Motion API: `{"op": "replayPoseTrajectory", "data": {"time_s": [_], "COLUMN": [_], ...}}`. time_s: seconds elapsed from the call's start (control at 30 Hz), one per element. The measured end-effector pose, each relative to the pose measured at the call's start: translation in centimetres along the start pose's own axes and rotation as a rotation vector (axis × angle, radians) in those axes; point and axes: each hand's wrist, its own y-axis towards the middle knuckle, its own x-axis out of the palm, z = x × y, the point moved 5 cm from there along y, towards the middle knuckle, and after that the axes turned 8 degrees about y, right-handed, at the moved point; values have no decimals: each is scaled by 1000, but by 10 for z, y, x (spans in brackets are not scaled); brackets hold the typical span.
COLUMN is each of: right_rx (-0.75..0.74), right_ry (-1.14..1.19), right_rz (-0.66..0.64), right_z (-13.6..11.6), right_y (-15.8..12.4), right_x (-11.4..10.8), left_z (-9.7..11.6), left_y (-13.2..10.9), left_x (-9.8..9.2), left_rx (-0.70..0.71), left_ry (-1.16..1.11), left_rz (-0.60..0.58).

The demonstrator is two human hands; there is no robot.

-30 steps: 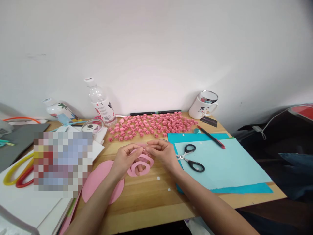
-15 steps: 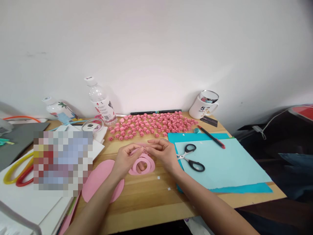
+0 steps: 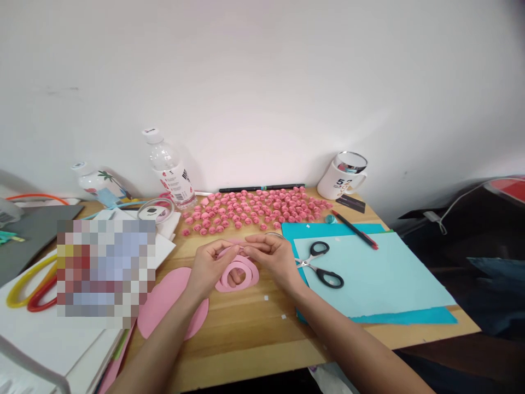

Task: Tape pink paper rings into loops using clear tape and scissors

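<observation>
A pink paper spiral (image 3: 248, 278) hangs in loops beneath my fingers, over the wooden table. My left hand (image 3: 210, 268) pinches the strip between thumb and fingers, and some of its fingers show through the loop's hole. From the other side my right hand (image 3: 274, 260) grips the same strip at its upper end, fingertips close to the left thumb. The rolled end is mostly hidden by the fingers. Pink paper circles (image 3: 166, 298) lie partly under my left forearm. Behind my hands spread many small rolled pink paper roses (image 3: 254, 210).
Black-handled scissors (image 3: 324, 268) lie half open on light blue paper (image 3: 381, 279) at the right, near a red-black pen (image 3: 355, 230). A white mug (image 3: 338, 178) and a plastic bottle (image 3: 172, 169) stand by the wall. Papers (image 3: 53, 347) pile up at the left.
Both hands stay in nearly the same place, still gripping the strip. My fingers have shifted slightly at the upper end, and the hanging loops have moved up a little.
</observation>
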Motion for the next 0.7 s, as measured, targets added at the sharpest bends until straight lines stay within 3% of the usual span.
{"op": "replayPoseTrajectory", "data": {"time_s": [0.7], "right_rx": [-17], "right_ry": [4], "right_rz": [24], "right_z": [-1], "right_y": [0], "right_x": [-1], "left_z": [-1], "left_y": [0], "left_x": [2], "left_rx": [14], "left_ry": [13], "left_rz": [-55]}}
